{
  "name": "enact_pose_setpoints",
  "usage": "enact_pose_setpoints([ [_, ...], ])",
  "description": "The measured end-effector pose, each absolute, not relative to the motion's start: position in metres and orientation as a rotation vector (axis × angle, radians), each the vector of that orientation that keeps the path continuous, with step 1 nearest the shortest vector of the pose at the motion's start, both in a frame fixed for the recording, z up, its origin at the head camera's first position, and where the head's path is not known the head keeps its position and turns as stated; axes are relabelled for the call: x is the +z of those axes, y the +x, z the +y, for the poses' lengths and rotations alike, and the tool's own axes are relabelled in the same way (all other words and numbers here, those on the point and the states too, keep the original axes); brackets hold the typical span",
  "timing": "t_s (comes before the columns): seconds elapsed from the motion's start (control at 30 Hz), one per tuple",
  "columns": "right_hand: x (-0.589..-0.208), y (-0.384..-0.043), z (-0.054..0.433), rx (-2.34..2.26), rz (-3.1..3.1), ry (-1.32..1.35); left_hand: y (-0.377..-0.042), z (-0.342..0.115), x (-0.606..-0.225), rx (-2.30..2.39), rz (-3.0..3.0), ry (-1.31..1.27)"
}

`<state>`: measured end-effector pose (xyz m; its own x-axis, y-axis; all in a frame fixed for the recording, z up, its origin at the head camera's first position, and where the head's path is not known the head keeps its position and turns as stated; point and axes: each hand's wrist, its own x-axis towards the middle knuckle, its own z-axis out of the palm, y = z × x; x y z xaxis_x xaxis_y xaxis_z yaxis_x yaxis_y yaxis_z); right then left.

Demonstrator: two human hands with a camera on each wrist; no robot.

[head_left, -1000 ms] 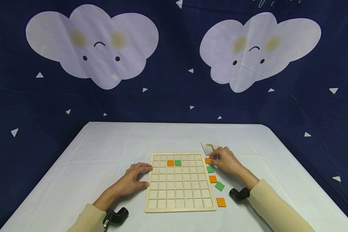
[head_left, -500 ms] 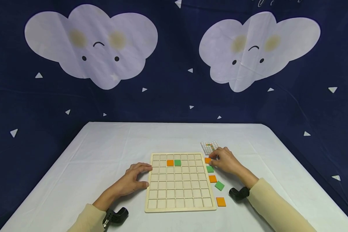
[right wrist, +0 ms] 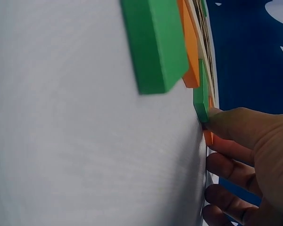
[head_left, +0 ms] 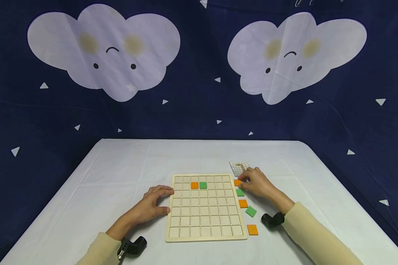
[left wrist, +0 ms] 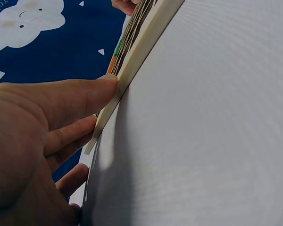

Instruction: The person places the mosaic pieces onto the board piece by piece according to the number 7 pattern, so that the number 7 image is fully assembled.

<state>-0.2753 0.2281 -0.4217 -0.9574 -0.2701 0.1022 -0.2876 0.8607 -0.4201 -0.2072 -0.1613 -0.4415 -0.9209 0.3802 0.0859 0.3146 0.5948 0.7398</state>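
A wooden grid board [head_left: 205, 240] lies flat on the table, with an orange tile [head_left: 194, 185] and a green tile [head_left: 203, 185] side by side in its second row. Along the board's left edge, the thumb and fingertips of my left hand [head_left: 152, 204] rest spread apart; the left wrist view has the thumb touching the side of the rim. At the upper right, my right hand [head_left: 258, 183] pinches a loose orange tile [head_left: 237, 182] between thumb and forefinger, partly covering it. Just below that tile lies a green tile [right wrist: 201, 89].
Further down the board's right side lie another orange tile [head_left: 243, 203], a tilted green tile [head_left: 251, 211] and an orange tile [head_left: 252, 229]. Beyond the right hand is a small printed grid card [head_left: 238, 167]. White cloth covers the table [head_left: 146, 158].
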Motion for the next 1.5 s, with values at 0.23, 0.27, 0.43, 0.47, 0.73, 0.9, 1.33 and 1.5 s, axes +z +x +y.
enact_pose_setpoints([
  [0.23,-0.422,-0.276,0.229,0.668,-2.982,0.463,-0.207,-0.162,-0.441,1.247,2.724,0.594],
  [0.27,-0.422,-0.276,0.229,0.665,-2.977,0.466,-0.206,-0.161,-0.441,1.247,2.724,0.595],
  [0.43,-0.423,-0.276,0.228,0.65,-2.965,0.462,-0.206,-0.161,-0.441,1.254,2.718,0.596],
  [0.47,-0.423,-0.276,0.228,0.655,-2.966,0.455,-0.206,-0.161,-0.44,1.252,2.718,0.595],
  [0.73,-0.422,-0.274,0.229,0.681,-2.939,0.458,-0.207,-0.162,-0.441,1.236,2.738,0.618],
  [0.9,-0.421,-0.273,0.229,0.695,-2.921,0.456,-0.206,-0.162,-0.442,1.235,2.745,0.624],
  [1.33,-0.411,-0.265,0.223,0.752,-2.909,0.489,-0.208,-0.162,-0.443,1.229,2.749,0.623],
  [1.5,-0.406,-0.263,0.218,0.757,-2.907,0.504,-0.208,-0.163,-0.443,1.231,2.746,0.627],
])
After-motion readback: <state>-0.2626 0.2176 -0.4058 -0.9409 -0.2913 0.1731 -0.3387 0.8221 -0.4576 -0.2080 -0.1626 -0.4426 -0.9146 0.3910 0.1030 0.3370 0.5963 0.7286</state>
